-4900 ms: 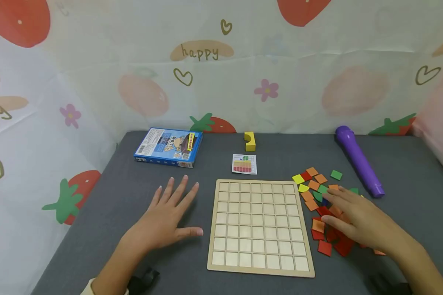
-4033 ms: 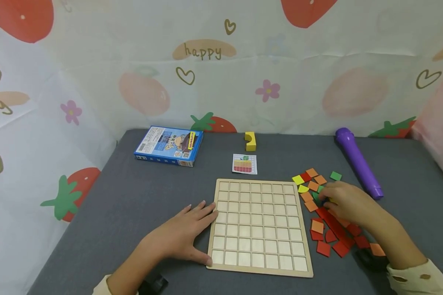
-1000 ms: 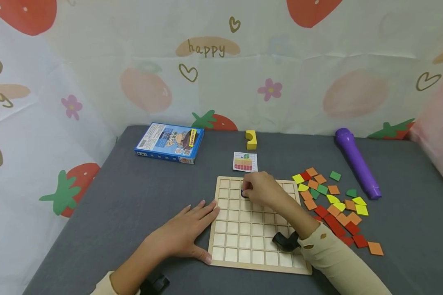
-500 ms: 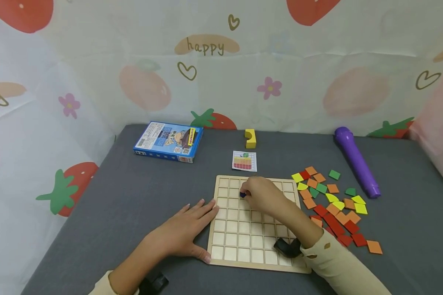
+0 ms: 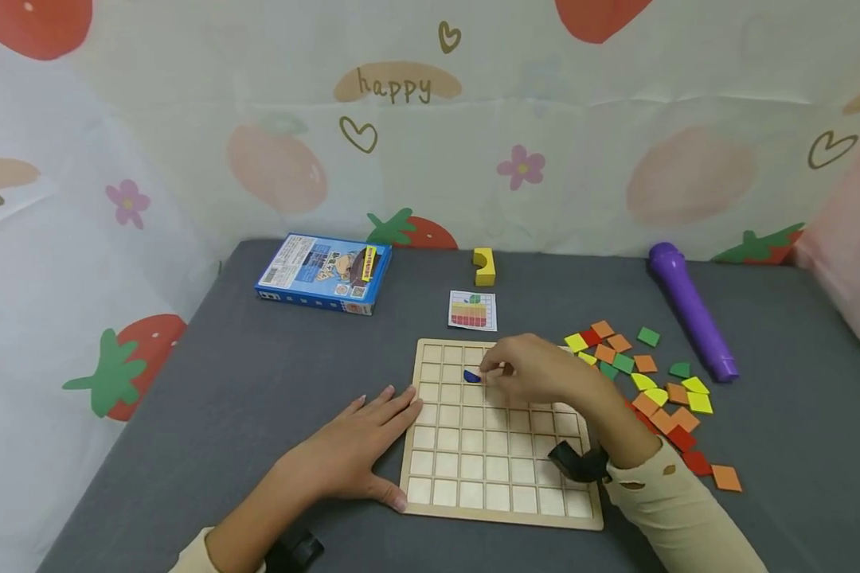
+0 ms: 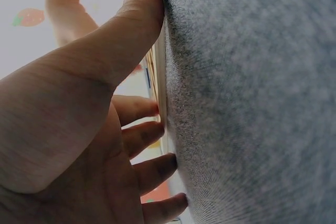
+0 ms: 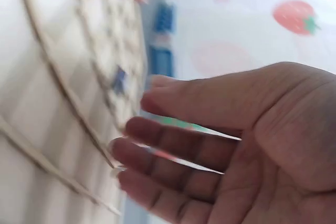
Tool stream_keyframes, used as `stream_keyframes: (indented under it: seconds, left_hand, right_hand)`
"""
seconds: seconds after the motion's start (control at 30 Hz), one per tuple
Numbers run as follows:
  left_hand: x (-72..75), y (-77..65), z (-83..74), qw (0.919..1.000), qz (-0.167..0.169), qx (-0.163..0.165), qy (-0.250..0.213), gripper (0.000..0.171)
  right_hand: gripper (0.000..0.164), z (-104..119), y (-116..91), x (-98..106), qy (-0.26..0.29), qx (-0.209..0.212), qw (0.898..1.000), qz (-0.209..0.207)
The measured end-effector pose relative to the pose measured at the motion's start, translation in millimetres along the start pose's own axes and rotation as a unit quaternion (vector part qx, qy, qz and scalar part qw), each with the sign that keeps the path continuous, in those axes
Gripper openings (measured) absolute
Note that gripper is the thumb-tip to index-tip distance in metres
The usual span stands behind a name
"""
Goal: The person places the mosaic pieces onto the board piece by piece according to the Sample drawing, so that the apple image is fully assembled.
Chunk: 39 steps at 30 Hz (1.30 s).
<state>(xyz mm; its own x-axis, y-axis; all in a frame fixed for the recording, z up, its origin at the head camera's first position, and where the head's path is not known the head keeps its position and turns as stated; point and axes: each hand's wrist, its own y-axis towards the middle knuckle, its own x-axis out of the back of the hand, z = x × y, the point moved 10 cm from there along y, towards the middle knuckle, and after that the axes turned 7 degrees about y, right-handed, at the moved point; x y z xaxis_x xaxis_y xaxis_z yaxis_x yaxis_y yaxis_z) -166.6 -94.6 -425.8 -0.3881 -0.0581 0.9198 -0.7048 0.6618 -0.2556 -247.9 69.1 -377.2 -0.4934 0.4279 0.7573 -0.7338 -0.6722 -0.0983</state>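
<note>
A wooden grid board (image 5: 471, 495) lies on the grey table. One small dark blue tile (image 5: 471, 376), with a curved edge, sits in its upper part, in the second row from the top. My right hand (image 5: 533, 372) hovers just right of that tile, fingers loosely bent and nothing between them. The right wrist view shows the thumb and fingers of the right hand (image 7: 184, 129) apart, with the blurred blue tile (image 7: 119, 80) beyond them. My left hand (image 5: 347, 454) rests spread along the board's left edge, thumb at the lower corner and fingertips on the side.
Right of the board lie loose tiles (image 5: 645, 364) in orange, red, yellow and green. A purple microphone-shaped stick (image 5: 693, 310) is behind them. At the back are a blue box (image 5: 324, 273), a printed pattern card (image 5: 472, 311) and a yellow notched block (image 5: 484, 267).
My right hand picked a blue tile from the pile, carried it left onto the board and let it go, then drew slightly right. Earlier, my left hand came to the board's edge.
</note>
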Motion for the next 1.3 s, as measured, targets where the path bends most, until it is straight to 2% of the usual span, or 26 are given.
stream_keyframes:
  seconds: [0.13,0.23,0.37,0.5,0.63,1.0,1.13,1.3]
  left_hand:
    - [0.3,1.3,-0.9,1.0000,0.002,-0.002,-0.003,0.114]
    - [1.5,2.8,-1.6,1.0000,0.002,-0.003,-0.002,0.114]
    - [2.2,3.4,-1.6,1.0000,0.004,-0.002,-0.001,0.114]
    - [0.8,2.5,-1.2,1.0000,0.007,-0.001,-0.001,0.115]
    - [-0.1,2.0,-1.3,1.0000,0.005,-0.003,-0.002,0.115]
    - [1.1,2.0,-1.0,1.0000,0.001,-0.004,-0.005,0.114]
    - [1.3,1.0,-0.4,1.0000,0.002,-0.001,-0.006,0.114]
    - [-0.5,-0.3,0.4,1.0000,0.004,0.003,-0.007,0.114]
  right_hand:
    - [0.020,-13.8,-28.5,41.3,-0.002,-0.044,0.999,-0.019]
    - [0.020,-36.0,-53.7,71.1,-0.001,-0.095,0.995,-0.034]
    - [0.022,-75.5,-76.9,86.7,-0.010,-0.157,0.987,-0.019]
    - [0.015,-107.1,-86.0,81.1,-0.007,-0.214,0.977,0.020]
    - [0.011,-120.8,-85.5,73.7,-0.013,-0.246,0.969,0.035]
    - [0.018,-121.2,-70.6,64.7,-0.029,-0.240,0.970,0.014]
    - [0.015,-116.2,-66.4,59.1,-0.044,-0.236,0.970,0.023]
    - [0.038,-107.8,-64.2,53.1,-0.069,-0.239,0.968,0.027]
